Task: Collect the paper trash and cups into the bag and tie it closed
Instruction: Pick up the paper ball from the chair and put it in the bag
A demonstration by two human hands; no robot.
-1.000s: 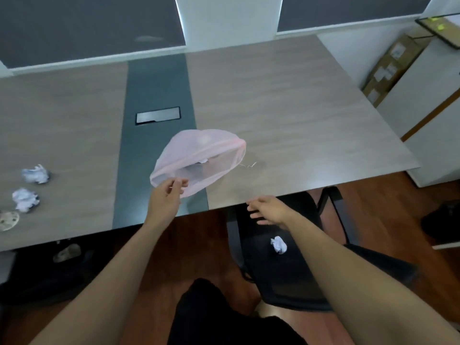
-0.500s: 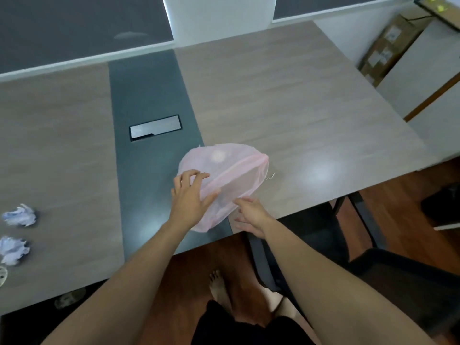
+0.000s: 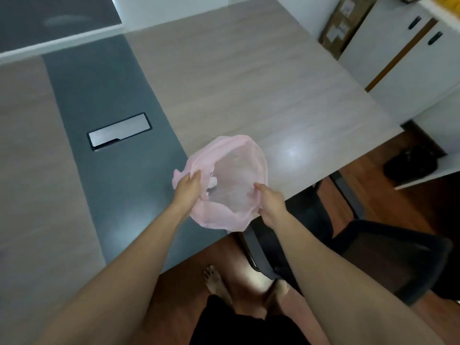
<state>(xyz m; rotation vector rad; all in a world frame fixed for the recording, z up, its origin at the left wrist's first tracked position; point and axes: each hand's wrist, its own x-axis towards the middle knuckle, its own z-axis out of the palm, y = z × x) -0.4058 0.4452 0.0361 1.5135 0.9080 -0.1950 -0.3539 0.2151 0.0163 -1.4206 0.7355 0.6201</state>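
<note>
Two bare forearms (image 3: 139, 245), black garment (image 3: 249, 324) below the waist, two bare feet (image 3: 216, 280)

table (image 3: 249, 83); steel hatch (image 3: 119, 131) in grey strip (image 3: 104, 83); black chair (image 3: 373, 250); cardboard box (image 3: 341, 28)

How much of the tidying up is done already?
Some is done: a white paper wad seems to lie inside the pink plastic bag. Right now the left hand and right hand grip its rim, holding the mouth open over the table edge. Left to do: tying the bag, which is wide open. No cups or other trash show in this view.
</note>
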